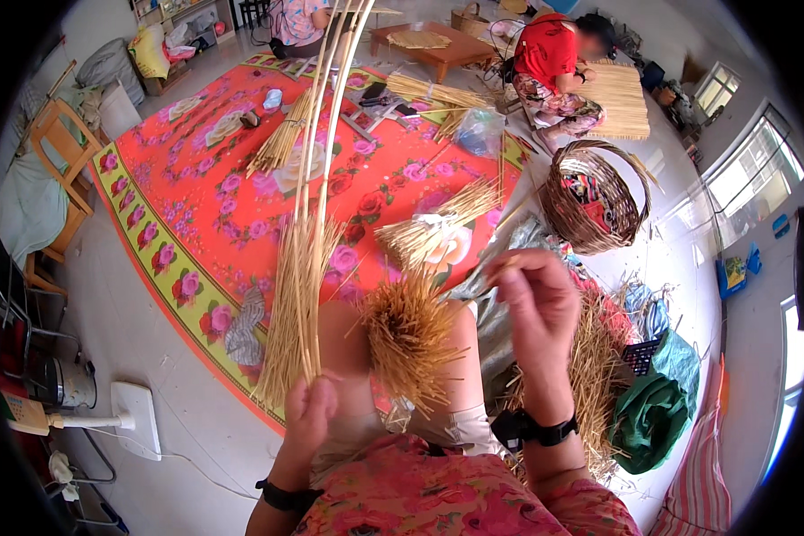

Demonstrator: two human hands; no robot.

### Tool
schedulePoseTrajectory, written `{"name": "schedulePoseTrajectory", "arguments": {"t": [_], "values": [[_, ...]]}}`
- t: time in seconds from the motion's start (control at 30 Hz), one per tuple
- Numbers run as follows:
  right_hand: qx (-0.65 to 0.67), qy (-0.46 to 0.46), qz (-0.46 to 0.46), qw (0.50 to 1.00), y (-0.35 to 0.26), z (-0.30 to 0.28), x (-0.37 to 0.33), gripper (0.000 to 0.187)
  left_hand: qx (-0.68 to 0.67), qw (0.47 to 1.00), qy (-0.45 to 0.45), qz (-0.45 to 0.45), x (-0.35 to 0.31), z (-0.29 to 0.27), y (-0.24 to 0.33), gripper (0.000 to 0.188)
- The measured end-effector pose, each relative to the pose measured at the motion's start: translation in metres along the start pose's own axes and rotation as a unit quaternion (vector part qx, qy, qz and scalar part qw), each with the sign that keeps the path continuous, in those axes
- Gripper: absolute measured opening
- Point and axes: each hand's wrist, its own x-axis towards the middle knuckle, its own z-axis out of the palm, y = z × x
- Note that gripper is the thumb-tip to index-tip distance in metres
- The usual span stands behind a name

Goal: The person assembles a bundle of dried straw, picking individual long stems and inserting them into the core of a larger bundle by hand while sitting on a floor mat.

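Observation:
Several long pale reed stalks point(321, 192) rise from my left hand point(311, 409), whose fingers are closed round their lower ends. My right hand point(542, 304) is raised to the right of my knees, thumb and fingertips pressed together; what sits between them is too small to make out. Between my knees stands a thick straw bundle point(411, 339), its cut ends facing up. Another loose straw bundle point(281, 330) lies behind the stalks, beside my left knee. Just beyond, a tied straw bundle point(438, 223) rests on the red floral mat point(196, 152).
A wicker basket point(590, 196) stands at the right. Loose straw point(590, 384) and a green bag point(652, 420) lie by my right side. Further off, a person in red point(545, 54) bends over a woven straw mat point(621, 103). A wooden chair point(62, 143) is at the left.

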Motion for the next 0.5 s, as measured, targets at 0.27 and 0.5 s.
{"name": "schedulePoseTrajectory", "arguments": {"t": [0.27, 0.5], "values": [[-0.077, -0.057, 0.019, 0.995, -0.006, 0.001, 0.000, 0.007, 0.022, 1.000, 0.012, 0.005, 0.002, -0.002, 0.002, 0.016], [-0.208, -0.110, 0.073, 0.969, 0.024, -0.005, -0.031, 0.007, 0.000, 1.000, -0.001, -0.011, 0.001, -0.003, 0.005, 0.016]]}}
